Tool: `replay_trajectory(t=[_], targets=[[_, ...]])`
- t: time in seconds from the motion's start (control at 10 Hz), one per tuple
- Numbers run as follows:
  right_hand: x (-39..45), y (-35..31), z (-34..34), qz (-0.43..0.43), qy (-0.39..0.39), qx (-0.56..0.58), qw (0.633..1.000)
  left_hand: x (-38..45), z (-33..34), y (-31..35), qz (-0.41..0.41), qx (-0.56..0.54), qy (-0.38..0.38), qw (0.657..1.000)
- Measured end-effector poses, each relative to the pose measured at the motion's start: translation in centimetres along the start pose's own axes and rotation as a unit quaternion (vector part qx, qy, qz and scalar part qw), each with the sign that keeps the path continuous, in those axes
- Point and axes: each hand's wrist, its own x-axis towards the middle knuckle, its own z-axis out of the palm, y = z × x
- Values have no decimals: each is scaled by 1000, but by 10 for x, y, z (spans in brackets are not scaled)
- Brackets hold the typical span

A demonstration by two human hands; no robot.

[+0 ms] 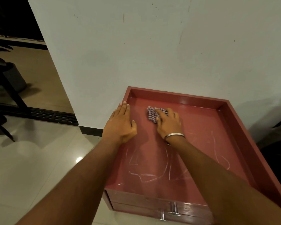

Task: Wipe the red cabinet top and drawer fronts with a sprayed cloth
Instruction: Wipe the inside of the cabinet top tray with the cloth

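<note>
The red cabinet stands against a white wall, and its top is a shallow tray with raised rims. White streaks mark the near half of the top. A checked cloth lies bunched near the back left of the top. My right hand, with a metal bangle at the wrist, presses flat on the cloth. On the left rim of the top rests my left hand, its fingers straight. Two drawer fronts with metal handles show at the bottom.
The white wall rises right behind the cabinet, with a black skirting at its foot. Glossy pale floor tiles spread to the left. Dark furniture legs stand at the far left, and a dark object sits right of the cabinet.
</note>
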Motion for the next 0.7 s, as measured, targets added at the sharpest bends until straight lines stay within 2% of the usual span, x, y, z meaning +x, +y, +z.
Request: replay_trajectory(t=[0.4, 0.5, 0.7], targets=[[-25, 152, -51, 184, 35, -40, 981, 0, 0, -1, 3, -10, 9, 1000], [-28, 155, -52, 192, 38, -32, 980, 0, 0, -1, 1, -9, 10, 1000], [-29, 117, -46, 232, 66, -12, 970, 0, 0, 0, -1, -7, 10, 1000]])
